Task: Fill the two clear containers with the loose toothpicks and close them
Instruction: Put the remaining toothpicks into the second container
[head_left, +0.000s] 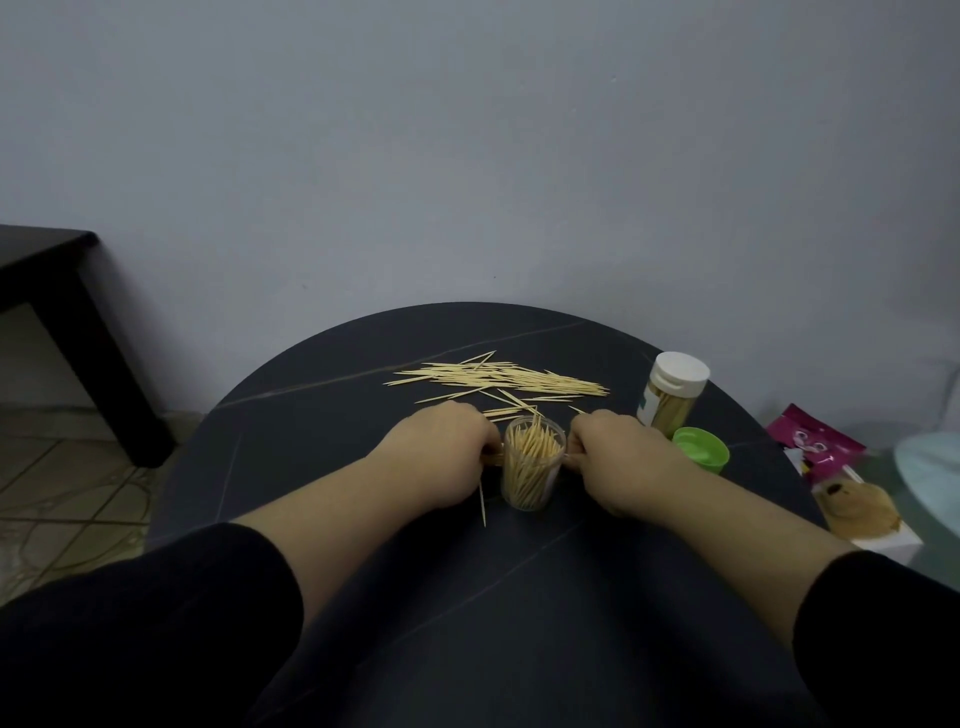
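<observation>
Two containers: white-lidded container (675, 389) full and closed, far right; open container (532, 467) upright mid-table, mostly filled.
Green lid (701, 449): still off.
Loose toothpicks (498, 376): many left, just behind.
Left hand (441, 457), right hand (623, 462): curled against its sides; grip hidden.

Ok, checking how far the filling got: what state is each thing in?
open clear container: upright, lidless, nearly full.
white-lidded container: upright, closed, full.
green lid: off, lying on the table.
loose toothpicks: scattered on the table.
left hand: curled beside the open container, grip unclear.
right hand: same, opposite side.
</observation>
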